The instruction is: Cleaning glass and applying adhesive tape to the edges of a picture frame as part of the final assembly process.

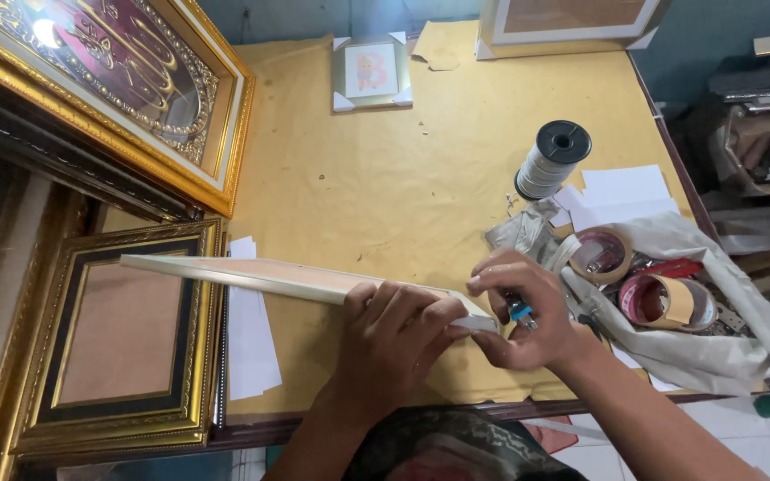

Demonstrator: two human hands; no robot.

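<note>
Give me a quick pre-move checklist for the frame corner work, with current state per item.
1. Left hand steadies the white frame near its corner: ok, fingers press on its edge.
2. Right hand has a firm grip on the blue-handled tool: ok, though the tip is hidden.
3. Tool tip lined up with the corner: cannot tell, fingers cover it.
4. Frame supported: ok on the near end, which rests on the table; the far end sticks out over the gold frame.
5. Tape rolls and spool clear of the hands: ok, they lie off to the right.
</note>
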